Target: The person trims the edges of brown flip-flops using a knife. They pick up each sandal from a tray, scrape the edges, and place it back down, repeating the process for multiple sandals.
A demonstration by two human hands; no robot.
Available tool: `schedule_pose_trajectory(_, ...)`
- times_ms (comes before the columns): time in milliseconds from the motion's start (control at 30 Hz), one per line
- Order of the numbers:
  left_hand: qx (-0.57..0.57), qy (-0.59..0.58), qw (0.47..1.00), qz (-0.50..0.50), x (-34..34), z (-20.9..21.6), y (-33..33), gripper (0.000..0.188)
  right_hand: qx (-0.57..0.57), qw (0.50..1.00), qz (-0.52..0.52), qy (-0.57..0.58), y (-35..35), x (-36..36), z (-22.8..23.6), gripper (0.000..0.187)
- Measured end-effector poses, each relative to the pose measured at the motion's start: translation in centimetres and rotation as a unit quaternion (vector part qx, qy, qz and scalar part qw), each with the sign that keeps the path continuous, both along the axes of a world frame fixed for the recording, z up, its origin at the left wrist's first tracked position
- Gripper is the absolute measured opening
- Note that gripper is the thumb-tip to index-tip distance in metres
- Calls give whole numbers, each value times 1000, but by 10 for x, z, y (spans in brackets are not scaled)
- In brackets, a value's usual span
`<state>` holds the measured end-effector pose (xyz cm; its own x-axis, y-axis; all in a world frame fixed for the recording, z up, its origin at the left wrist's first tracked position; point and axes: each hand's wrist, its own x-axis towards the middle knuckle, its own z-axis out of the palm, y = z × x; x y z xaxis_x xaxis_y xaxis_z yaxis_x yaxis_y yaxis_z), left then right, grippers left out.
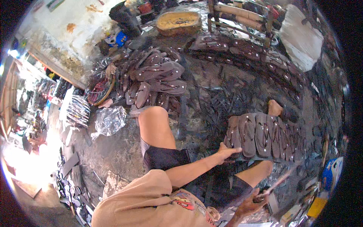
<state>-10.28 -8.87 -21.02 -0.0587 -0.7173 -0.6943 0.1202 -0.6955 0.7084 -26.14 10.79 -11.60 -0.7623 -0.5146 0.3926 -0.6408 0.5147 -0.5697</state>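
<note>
Down low, the left hand lies flat, fingers together, on the near end of a row of brown sandal soles resting across the person's legs, steadying it. Meanwhile the right hand is clamped on a thin tool, angled toward the row.

A stained, peeling white wall rises at the upper left. The grey concrete floor is littered with dark scraps. Bright daylight floods in at the lower left, by an open doorway. A wooden bench stands at the top, near a yellowish basin.
</note>
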Motion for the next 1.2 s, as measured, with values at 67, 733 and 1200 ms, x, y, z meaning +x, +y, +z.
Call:
schedule_pose_trajectory(67, -120, 12, 991, 56, -6, -22, -4, 105, 17, 998, 53, 15, 2, -6, 11, 25)
schedule_pose_trajectory(733, -61, -100, 993, -13, 50, 120, -34, 44, 211, 835, 276, -427, -77, 93, -15, 49)
schedule_pose_trajectory(1200, -36, -105, 993, 36, 39, 117, -29, 55, 127, 787, 534, -283, -166, 55, -154, 47)
